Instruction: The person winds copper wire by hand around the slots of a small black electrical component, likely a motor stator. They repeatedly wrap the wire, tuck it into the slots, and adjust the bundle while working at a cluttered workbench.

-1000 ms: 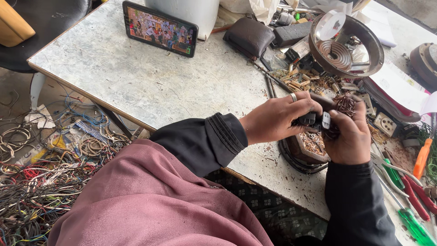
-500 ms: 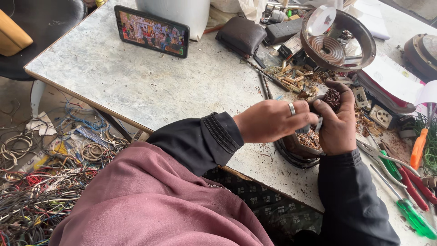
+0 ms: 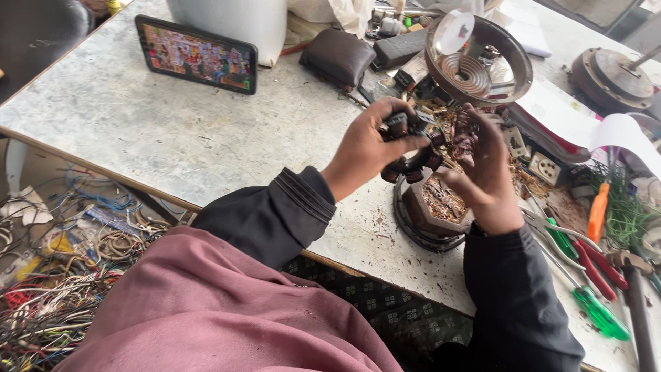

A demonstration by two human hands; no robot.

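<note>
The dark ring-shaped part (image 3: pixel 412 148) is mostly covered by the left hand (image 3: pixel 368 148), whose grip wraps its near side, so its full shape cannot be made out. The right hand (image 3: pixel 485 162) hides whatever its fingertips pinch among the coppery windings. The white container (image 3: pixel 231 17) behind the phone (image 3: pixel 197 54) is cut off by the top edge. The round metal housing (image 3: pixel 613 77) at the far right is partly covered by white paper (image 3: pixel 616 131). The hammer (image 3: pixel 637 303) runs off the bottom edge, and the table (image 3: pixel 138 131) runs off the right edge. The wire tangle (image 3: pixel 48 303) on the floor is too dense to sort.
</note>
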